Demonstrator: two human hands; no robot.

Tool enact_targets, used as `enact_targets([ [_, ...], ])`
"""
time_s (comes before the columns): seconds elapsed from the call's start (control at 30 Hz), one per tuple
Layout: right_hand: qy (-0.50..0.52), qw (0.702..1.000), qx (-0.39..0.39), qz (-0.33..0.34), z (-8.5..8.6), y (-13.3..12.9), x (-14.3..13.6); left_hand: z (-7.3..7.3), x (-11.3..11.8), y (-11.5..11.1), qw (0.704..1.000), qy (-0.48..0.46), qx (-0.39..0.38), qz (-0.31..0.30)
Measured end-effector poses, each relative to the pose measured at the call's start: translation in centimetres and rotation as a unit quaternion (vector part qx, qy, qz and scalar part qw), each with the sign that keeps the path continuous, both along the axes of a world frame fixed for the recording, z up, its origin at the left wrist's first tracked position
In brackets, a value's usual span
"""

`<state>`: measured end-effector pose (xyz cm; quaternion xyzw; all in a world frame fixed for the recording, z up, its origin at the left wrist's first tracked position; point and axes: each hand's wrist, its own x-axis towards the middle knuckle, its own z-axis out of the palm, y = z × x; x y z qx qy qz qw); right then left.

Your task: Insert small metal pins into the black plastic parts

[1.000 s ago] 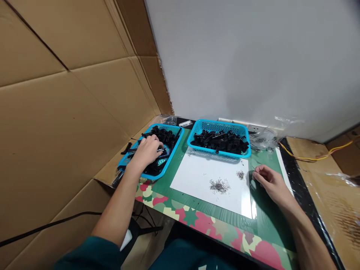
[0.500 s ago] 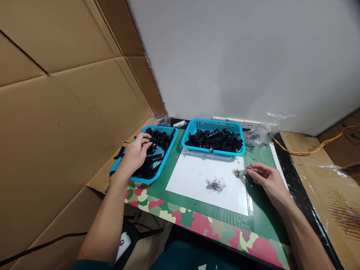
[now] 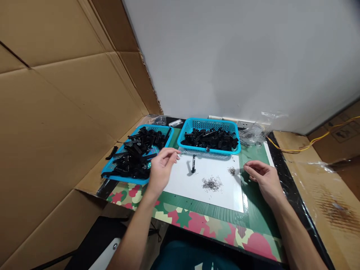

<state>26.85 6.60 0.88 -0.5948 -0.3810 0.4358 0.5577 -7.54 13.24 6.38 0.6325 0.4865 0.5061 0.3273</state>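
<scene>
A single black part (image 3: 193, 164) is on or just above the white sheet (image 3: 180, 179), to the right of my left hand (image 3: 163, 167). That hand has its thumb and fingertips close together over the sheet's left edge, and whatever they might hold is too small to name. My right hand (image 3: 261, 175) pinches a thin dark tool at the sheet's right side. Close to its fingertips lies a small heap of tiny metal pieces (image 3: 231, 171). A larger heap of tiny wire pieces (image 3: 212, 184) spreads over the sheet's lower middle.
Black parts fill a blue basket (image 3: 171, 139) at the left and another blue basket (image 3: 209, 151) at the back. Clear plastic bags (image 3: 253, 135) lie at the back right. Cardboard (image 3: 70, 112) walls the left side, and a yellow cable (image 3: 309, 146) runs at the right.
My left hand has moved right, out of the left basket, to the sheet. A black part now shows at the sheet beside it. My right hand keeps its pinch near the small heap.
</scene>
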Motion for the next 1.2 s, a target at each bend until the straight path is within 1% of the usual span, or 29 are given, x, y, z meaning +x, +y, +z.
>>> enact_targets([
  [0.1,0.009,1.0,0.001,0.001,0.0,0.1,0.0,-1.8,2.4,-1.6,0.995,0.101,-0.008,-0.019],
  [0.2,0.018,1.0,-0.007,0.001,-0.1,0.1,0.1,-3.0,4.3,-3.2,0.982,0.179,-0.016,-0.048],
  [0.27,0.023,1.0,-0.015,-0.006,0.0,0.2,0.1,-3.3,5.3,-4.2,0.976,0.206,-0.016,-0.068],
  [0.37,0.025,0.999,-0.025,-0.016,0.2,0.3,0.0,-3.2,7.1,-5.1,0.961,0.258,0.009,-0.102],
  [0.47,0.026,0.999,-0.038,-0.014,0.6,0.4,-0.2,-2.9,9.3,-5.2,0.937,0.32,0.048,-0.13],
  [0.63,0.027,0.999,-0.039,-0.017,0.7,0.5,-0.3,-2.9,13.1,-3.9,0.89,0.416,0.112,-0.151],
  [0.7,0.029,0.999,-0.039,-0.019,0.7,0.6,-0.2,-3.1,14.1,-3.6,0.874,0.442,0.12,-0.161],
  [0.77,0.031,0.999,-0.039,-0.019,0.7,0.6,-0.1,-3.3,14.7,-3.5,0.87,0.453,0.114,-0.157],
  [0.87,0.027,0.999,-0.039,-0.015,0.8,0.7,0.0,-3.2,14.7,-3.5,0.869,0.46,0.115,-0.143],
  [0.93,0.031,0.999,-0.041,-0.012,0.8,0.7,0.0,-3.0,14.0,-3.5,0.867,0.46,0.122,-0.149],
  [1.0,0.048,0.998,-0.043,-0.005,0.7,0.7,0.1,-2.8,12.9,-3.6,0.872,0.448,0.118,-0.16],
  [1.03,0.06,0.997,-0.042,0.0,0.6,0.7,0.1,-2.7,12.2,-3.6,0.88,0.432,0.11,-0.163],
  [1.1,0.086,0.996,-0.035,0.012,0.5,0.6,0.1,-2.4,10.6,-3.7,0.911,0.377,0.078,-0.15],
  [1.2,0.122,0.992,-0.024,0.027,0.6,0.6,0.1,-2.3,8.4,-3.8,0.965,0.237,0.006,-0.113],
])
